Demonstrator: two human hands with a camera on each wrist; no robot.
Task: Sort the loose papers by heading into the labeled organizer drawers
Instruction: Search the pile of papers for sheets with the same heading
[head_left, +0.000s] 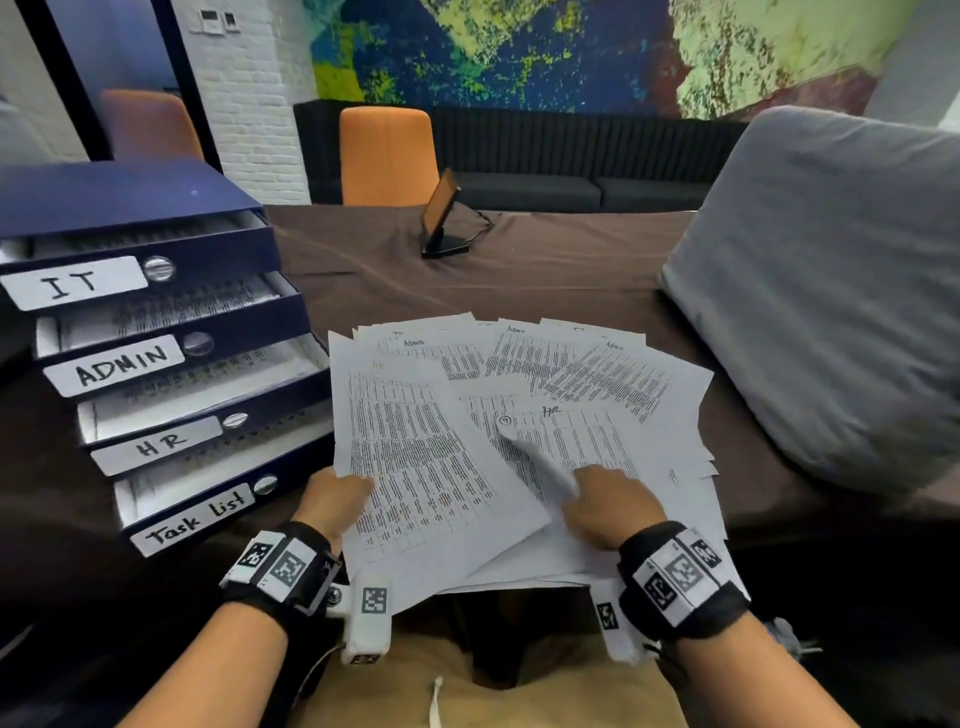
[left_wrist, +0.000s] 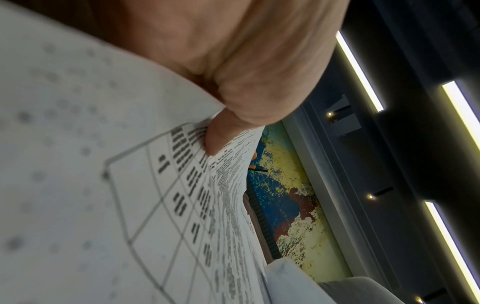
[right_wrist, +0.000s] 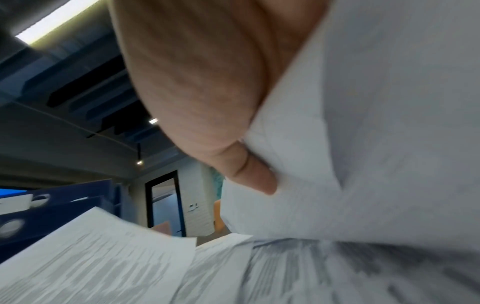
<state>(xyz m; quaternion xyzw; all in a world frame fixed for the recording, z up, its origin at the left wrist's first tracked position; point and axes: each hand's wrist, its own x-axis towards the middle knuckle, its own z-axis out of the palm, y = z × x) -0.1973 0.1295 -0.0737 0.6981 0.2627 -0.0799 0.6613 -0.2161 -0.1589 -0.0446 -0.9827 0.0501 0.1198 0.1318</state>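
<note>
Loose printed papers (head_left: 597, 374) lie fanned out on the brown table, with headings such as Admin and HR. My left hand (head_left: 337, 501) grips the left edge of a sheet headed HR (head_left: 415, 441); its thumb (left_wrist: 215, 139) presses on that sheet (left_wrist: 130, 205). My right hand (head_left: 605, 501) pinches the curled-up edge of another sheet headed HR (head_left: 571, 431), and the thumb (right_wrist: 254, 176) lies against that paper (right_wrist: 376, 144). The blue organizer (head_left: 156, 208) stands to the left, all drawers pulled out and holding papers: IT (head_left: 72, 283), ADMIN (head_left: 122, 364), HR (head_left: 161, 444), Task list (head_left: 195, 519).
A phone on a stand (head_left: 441, 218) sits at the far middle of the table (head_left: 545, 275). A large grey cushion (head_left: 831, 286) fills the right side. An orange chair (head_left: 387, 156) stands behind the table.
</note>
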